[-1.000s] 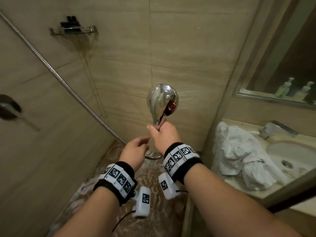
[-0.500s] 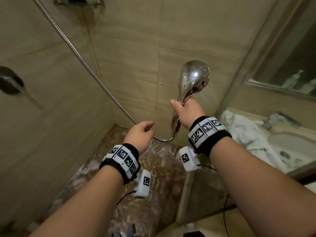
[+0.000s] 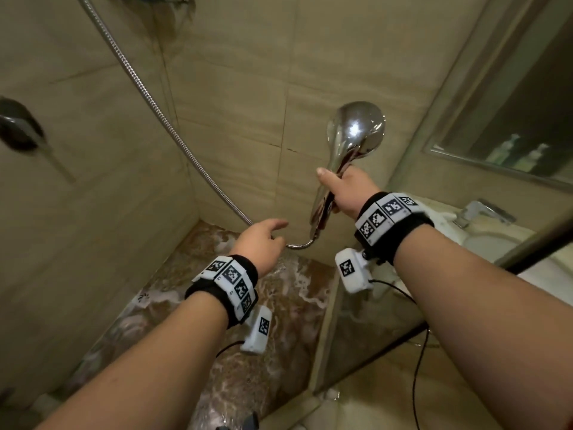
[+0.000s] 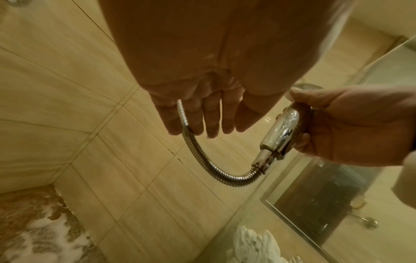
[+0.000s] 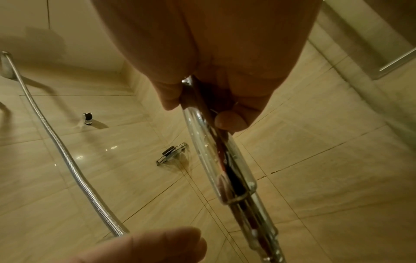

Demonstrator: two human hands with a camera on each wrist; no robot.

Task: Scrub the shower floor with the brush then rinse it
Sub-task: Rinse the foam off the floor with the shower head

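The right hand (image 3: pixel 350 193) has its grip wrapped round the handle of the shower head (image 3: pixel 356 128), held upright well above the floor (image 3: pixel 288 308), its round face turned toward the back wall (image 3: pixel 235 88). The left hand (image 3: pixel 260 240) is slack, fingers nearly straight, with the hose (image 3: pixel 161 116) running across them; whether they press it is unclear. The hose drops from high on the left, crosses the corner, loops below the handle and joins its lower end.

The floor is brown marble streaked with white foam. No brush shows clearly in any view. Tiled walls close it on the left and back; a glass panel (image 3: pixel 372 336) edges it on the right, leaving a narrow stall. Beyond the panel lie a sink (image 3: pixel 496 243), a tap (image 3: pixel 483 212) and a mirror (image 3: pixel 511 119). A dark valve knob (image 3: pixel 18 128) juts from the left wall.

Only the right wrist view shows a wire shelf (image 5: pixel 172 154) in the corner and a wall bracket (image 5: pixel 87 118). The left wrist view alone shows white cloth (image 4: pixel 254 247) lower right.
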